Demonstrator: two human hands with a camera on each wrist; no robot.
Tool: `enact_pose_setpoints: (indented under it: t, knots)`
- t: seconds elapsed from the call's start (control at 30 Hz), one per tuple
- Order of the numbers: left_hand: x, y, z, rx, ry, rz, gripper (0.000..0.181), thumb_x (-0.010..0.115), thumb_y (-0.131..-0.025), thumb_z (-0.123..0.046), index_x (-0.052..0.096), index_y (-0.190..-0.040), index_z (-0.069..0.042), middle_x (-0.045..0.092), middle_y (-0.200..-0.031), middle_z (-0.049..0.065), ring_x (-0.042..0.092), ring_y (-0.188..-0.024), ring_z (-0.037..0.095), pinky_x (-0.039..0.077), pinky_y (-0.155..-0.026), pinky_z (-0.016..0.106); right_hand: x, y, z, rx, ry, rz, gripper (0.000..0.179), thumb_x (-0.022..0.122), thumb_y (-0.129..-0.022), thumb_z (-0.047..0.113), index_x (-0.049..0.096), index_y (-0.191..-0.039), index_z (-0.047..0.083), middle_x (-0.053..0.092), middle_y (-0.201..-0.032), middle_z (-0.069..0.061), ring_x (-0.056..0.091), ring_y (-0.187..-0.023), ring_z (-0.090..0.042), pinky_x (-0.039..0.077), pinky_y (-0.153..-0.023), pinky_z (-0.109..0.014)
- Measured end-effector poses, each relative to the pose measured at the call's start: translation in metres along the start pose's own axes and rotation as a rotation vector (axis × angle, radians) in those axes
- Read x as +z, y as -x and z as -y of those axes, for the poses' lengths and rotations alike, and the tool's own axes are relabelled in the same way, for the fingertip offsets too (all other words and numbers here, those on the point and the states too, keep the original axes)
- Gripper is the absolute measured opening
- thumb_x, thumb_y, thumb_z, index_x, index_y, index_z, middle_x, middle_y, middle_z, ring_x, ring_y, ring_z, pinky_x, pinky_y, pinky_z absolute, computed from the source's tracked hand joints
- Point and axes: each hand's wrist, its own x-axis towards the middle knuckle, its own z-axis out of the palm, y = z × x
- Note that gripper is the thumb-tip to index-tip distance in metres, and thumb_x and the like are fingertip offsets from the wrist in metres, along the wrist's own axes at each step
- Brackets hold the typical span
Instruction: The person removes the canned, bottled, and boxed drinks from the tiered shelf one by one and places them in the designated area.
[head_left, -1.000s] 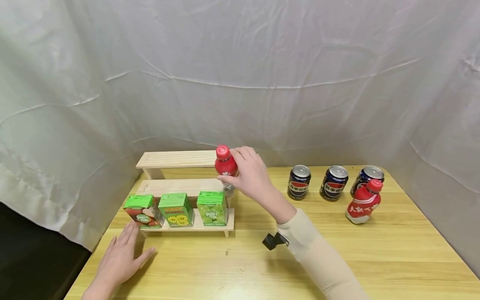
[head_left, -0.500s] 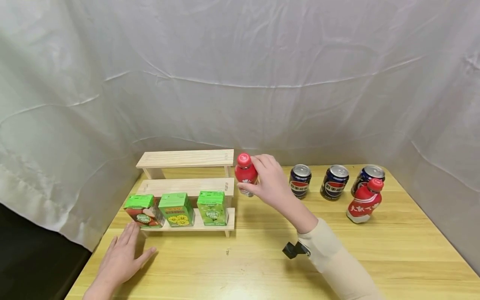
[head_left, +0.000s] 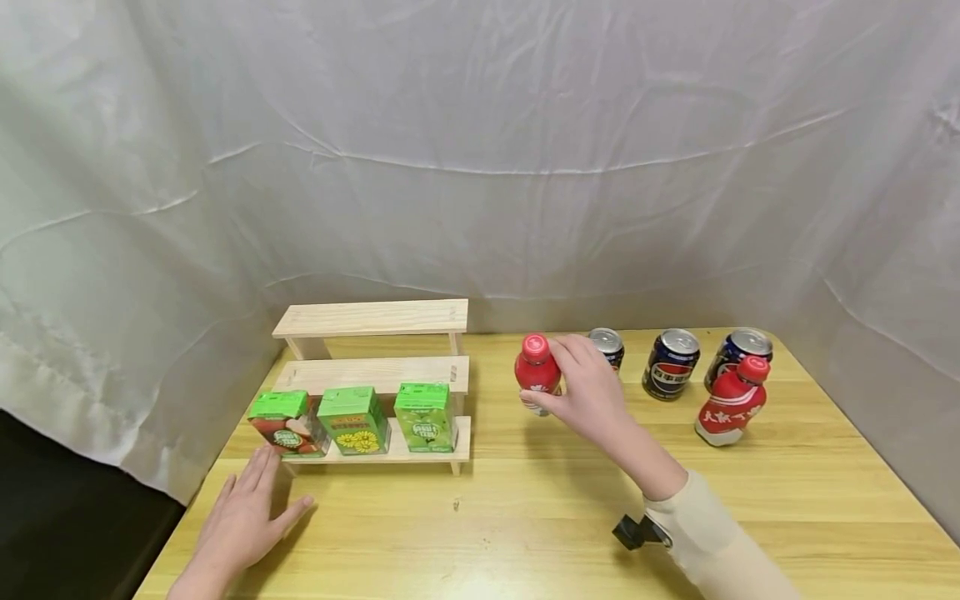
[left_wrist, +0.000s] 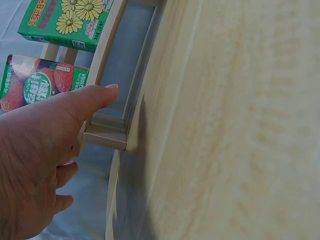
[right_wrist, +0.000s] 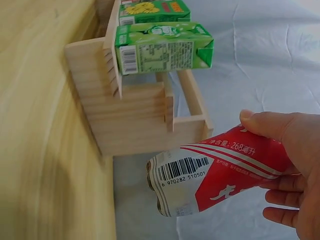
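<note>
My right hand (head_left: 588,387) grips a red bottle (head_left: 537,375) with a red cap, to the right of the wooden tiered rack (head_left: 375,317). In the right wrist view, the bottle's white lower part with a barcode hangs off the table, thumb and fingers round its red upper part. My left hand (head_left: 240,517) lies with fingers extended by the rack's front left corner, thumb spread. On the bottom tier stand a red-and-green juice box (head_left: 288,425), a green box with yellow flowers (head_left: 352,423) and a light green box (head_left: 425,419).
Dark blue cans (head_left: 671,364) stand at the back right, one partly hidden behind my right hand. A second red bottle (head_left: 731,402) stands in front of the rightmost can. A grey-white curtain (head_left: 525,167) encloses the table's back and sides.
My right hand has carried the red bottle from over the rack's right end rightward and a little nearer, to beside the cans. The left hand and the boxes have stayed in place.
</note>
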Motion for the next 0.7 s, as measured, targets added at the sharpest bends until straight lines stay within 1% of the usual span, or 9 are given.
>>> enact_pose_setpoints:
  t: [0.2,0.4,0.47,0.6,0.7]
  knots:
    - [0.001,0.000,-0.001,0.001,0.003,0.003,0.103,0.057,-0.088,-0.062,0.020,-0.149,0.013,0.022,-0.154,0.036,0.023,-0.143,0.050,0.019,-0.111,0.071,-0.010,0.017,-0.015,0.023,-0.005,-0.014,0.068,0.090,-0.063,0.039,0.064,-0.114,0.003,0.065,-0.109,-0.011,0.057,-0.106,-0.029,0.052,-0.091,-0.048]
    - [0.002,0.000,0.000,0.011,-0.007,-0.017,0.102,0.057,-0.089,-0.061,0.021,-0.149,0.013,0.023,-0.153,0.037,0.024,-0.142,0.051,0.020,-0.110,0.071,-0.020,0.031,-0.028,0.082,0.026,-0.009,0.072,0.091,-0.062,0.039,0.063,-0.117,0.002,0.064,-0.115,-0.015,0.057,-0.111,-0.033,0.052,-0.093,-0.053]
    - [0.002,0.000,0.000,0.011,-0.004,-0.015,0.102,0.057,-0.089,-0.061,0.020,-0.149,0.013,0.023,-0.153,0.037,0.024,-0.142,0.051,0.020,-0.110,0.071,-0.023,0.034,-0.033,0.094,0.037,-0.011,0.073,0.091,-0.062,0.038,0.063,-0.117,0.001,0.064,-0.116,-0.016,0.057,-0.111,-0.034,0.051,-0.094,-0.053]
    - [0.001,-0.001,0.000,0.011,-0.002,-0.017,0.102,0.057,-0.089,-0.061,0.020,-0.149,0.013,0.023,-0.153,0.037,0.023,-0.142,0.050,0.020,-0.110,0.070,-0.026,0.040,-0.041,0.099,0.059,-0.012,0.071,0.091,-0.062,0.037,0.063,-0.115,-0.002,0.065,-0.113,-0.018,0.056,-0.108,-0.035,0.051,-0.093,-0.053]
    - [0.000,0.000,0.000,0.001,0.001,-0.005,0.103,0.057,-0.089,-0.061,0.019,-0.150,0.012,0.022,-0.154,0.036,0.023,-0.143,0.050,0.018,-0.111,0.070,-0.027,0.044,-0.048,0.097,0.073,-0.018,0.070,0.091,-0.062,0.036,0.063,-0.113,-0.003,0.065,-0.109,-0.017,0.056,-0.105,-0.034,0.052,-0.090,-0.053]
